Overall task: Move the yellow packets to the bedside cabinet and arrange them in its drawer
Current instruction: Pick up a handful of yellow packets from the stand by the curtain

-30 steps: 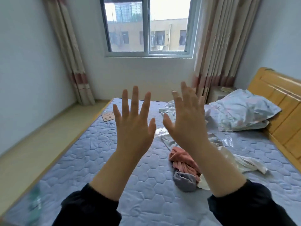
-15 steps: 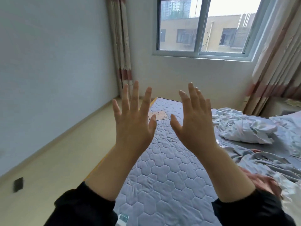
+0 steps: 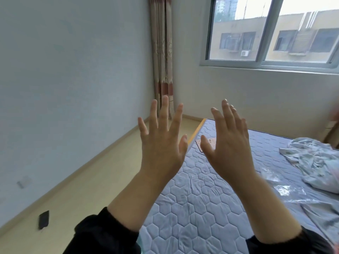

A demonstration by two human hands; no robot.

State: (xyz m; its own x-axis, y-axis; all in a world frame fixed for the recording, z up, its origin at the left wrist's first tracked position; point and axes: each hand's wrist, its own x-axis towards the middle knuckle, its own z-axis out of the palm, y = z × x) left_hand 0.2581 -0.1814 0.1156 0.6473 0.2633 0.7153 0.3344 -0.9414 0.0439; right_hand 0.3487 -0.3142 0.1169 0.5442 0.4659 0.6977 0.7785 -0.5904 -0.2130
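My left hand (image 3: 161,143) and my right hand (image 3: 229,143) are raised in front of me, backs toward me, fingers straight and spread, holding nothing. A flat pale packet (image 3: 207,143) lies on the mattress near its far left corner, mostly hidden behind my right hand. The bedside cabinet and its drawer are out of view.
A grey-blue quilted mattress (image 3: 201,198) fills the lower right. Crumpled bedding (image 3: 315,162) and clear plastic wrap (image 3: 286,187) lie at its right side. Bare floor (image 3: 88,189) runs along the left wall, with a small black object (image 3: 43,219) on it. A curtain (image 3: 162,52) hangs in the corner beside the window (image 3: 266,33).
My view has swung left: the pillow, headboard and pink cloth have left the frame, and the left wall and floor now fill more of it. Both hands stay raised and spread.
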